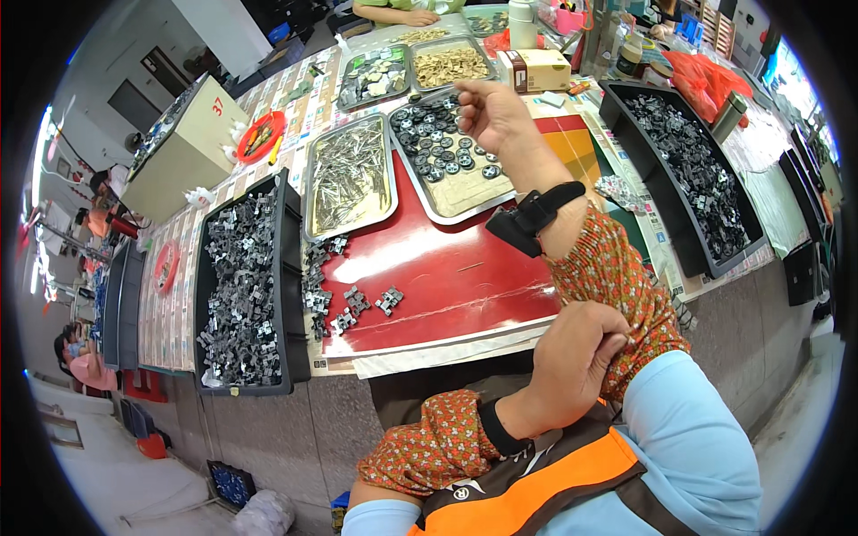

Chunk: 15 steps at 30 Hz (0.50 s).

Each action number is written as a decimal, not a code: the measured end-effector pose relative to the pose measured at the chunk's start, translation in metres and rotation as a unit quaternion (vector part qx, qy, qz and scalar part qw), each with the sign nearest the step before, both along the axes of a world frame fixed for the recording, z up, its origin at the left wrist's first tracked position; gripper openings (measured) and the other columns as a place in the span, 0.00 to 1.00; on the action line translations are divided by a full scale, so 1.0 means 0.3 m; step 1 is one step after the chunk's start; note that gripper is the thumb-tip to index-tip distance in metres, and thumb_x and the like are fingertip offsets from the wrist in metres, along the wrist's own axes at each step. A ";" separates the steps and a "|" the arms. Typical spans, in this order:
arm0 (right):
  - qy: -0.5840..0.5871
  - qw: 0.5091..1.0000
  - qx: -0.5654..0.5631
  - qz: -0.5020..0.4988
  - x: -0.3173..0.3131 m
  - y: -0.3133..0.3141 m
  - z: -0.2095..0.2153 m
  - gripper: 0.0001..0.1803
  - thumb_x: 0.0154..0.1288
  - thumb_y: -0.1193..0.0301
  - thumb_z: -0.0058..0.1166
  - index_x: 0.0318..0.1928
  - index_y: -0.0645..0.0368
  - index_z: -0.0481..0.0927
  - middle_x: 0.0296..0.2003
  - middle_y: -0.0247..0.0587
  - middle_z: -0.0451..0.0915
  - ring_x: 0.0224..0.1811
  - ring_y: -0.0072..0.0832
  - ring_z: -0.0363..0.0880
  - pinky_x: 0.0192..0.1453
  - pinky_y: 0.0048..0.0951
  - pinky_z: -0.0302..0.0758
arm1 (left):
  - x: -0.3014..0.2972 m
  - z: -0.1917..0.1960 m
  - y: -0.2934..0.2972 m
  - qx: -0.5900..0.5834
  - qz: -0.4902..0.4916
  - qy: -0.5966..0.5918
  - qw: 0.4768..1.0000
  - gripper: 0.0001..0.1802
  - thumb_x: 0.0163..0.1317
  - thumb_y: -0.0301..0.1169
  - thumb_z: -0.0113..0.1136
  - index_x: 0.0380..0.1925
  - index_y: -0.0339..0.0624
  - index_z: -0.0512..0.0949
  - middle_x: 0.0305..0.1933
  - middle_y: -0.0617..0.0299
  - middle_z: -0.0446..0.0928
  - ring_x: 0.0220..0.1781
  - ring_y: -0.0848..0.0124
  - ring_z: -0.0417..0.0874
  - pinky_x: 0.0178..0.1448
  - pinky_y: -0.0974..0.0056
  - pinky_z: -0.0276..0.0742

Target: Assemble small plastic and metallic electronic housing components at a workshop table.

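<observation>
My left hand (pixel 572 366) is closed on the flower-patterned oversleeve (pixel 617 295) of my right arm, just below the elbow. Its fingertips are partly hidden against the cloth. Raised above the far half of the work table, my right hand (pixel 496 114) has loosely bent fingers, apart, with nothing visible in them. A black strap with a small dark device (pixel 527 219) sits round my right wrist. Beneath that hand lies a metal tray (pixel 465 211) of small black wheels (pixel 434 147) with silvery hubs. To its left, another tray (pixel 311 201) holds thin metal pins (pixel 353 170).
A black bin (pixel 290 268) of dark clip-like parts stands left, another (pixel 661 170) right. Several loose parts (pixel 356 302) lie on the red board (pixel 447 286). Farther back are a tray of tan pieces (pixel 450 65), a cardboard box (pixel 534 71) and another person's arm (pixel 416 16).
</observation>
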State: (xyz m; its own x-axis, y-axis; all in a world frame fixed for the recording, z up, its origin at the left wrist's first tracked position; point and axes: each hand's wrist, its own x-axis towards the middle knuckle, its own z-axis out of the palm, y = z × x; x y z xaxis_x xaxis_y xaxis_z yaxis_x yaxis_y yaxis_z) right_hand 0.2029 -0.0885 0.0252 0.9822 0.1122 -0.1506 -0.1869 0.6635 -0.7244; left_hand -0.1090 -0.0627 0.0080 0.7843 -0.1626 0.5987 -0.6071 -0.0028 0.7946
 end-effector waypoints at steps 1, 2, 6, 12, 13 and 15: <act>-0.005 0.999 0.042 0.000 0.012 -0.033 0.009 0.04 0.68 0.70 0.63 0.37 0.56 0.84 0.22 0.27 0.79 0.21 0.19 0.74 0.27 0.29 0.74 | -0.006 -0.002 -0.004 -0.002 -0.001 -0.001 1.000 0.03 0.72 0.25 0.61 0.43 0.39 0.78 0.41 0.53 0.80 0.41 0.55 0.81 0.47 0.59 0.77; -0.016 0.998 0.065 0.010 0.018 -0.054 0.021 0.04 0.70 0.70 0.62 0.37 0.56 0.84 0.23 0.27 0.77 0.22 0.20 0.74 0.29 0.29 0.73 | -0.012 -0.009 -0.003 -0.008 -0.023 0.020 1.000 0.03 0.72 0.25 0.60 0.43 0.38 0.78 0.40 0.53 0.80 0.40 0.55 0.81 0.46 0.59 0.77; -0.032 0.982 0.183 -0.019 0.026 -0.117 0.081 0.06 0.72 0.70 0.59 0.42 0.59 0.80 0.23 0.27 0.75 0.21 0.22 0.69 0.29 0.30 0.66 | -0.038 -0.040 0.018 -0.001 -0.062 0.041 0.997 0.04 0.74 0.26 0.60 0.44 0.38 0.77 0.40 0.54 0.78 0.40 0.57 0.78 0.46 0.60 0.75; -0.023 0.944 0.321 -0.069 0.061 -0.253 0.179 0.05 0.72 0.74 0.46 0.40 0.60 0.76 0.21 0.28 0.68 0.21 0.22 0.65 0.30 0.31 0.63 | -0.010 -0.106 0.074 -0.017 -0.087 0.167 0.982 0.14 0.78 0.29 0.58 0.58 0.40 0.70 0.55 0.57 0.74 0.53 0.68 0.78 0.59 0.62 0.76; -0.023 0.945 0.320 -0.069 0.067 -0.263 0.192 0.05 0.72 0.74 0.46 0.40 0.60 0.76 0.21 0.28 0.68 0.21 0.22 0.65 0.30 0.31 0.63 | 0.006 -0.113 0.071 -0.016 -0.055 0.187 0.981 0.18 0.78 0.30 0.57 0.63 0.41 0.67 0.59 0.57 0.74 0.55 0.68 0.78 0.61 0.61 0.76; -0.040 0.932 0.345 -0.105 0.074 -0.280 0.215 0.04 0.70 0.75 0.47 0.38 0.60 0.76 0.20 0.30 0.67 0.20 0.23 0.65 0.30 0.32 0.63 | 0.022 -0.133 0.047 -0.100 -0.132 0.265 0.950 0.22 0.79 0.31 0.56 0.66 0.41 0.63 0.62 0.57 0.72 0.58 0.68 0.78 0.62 0.61 0.76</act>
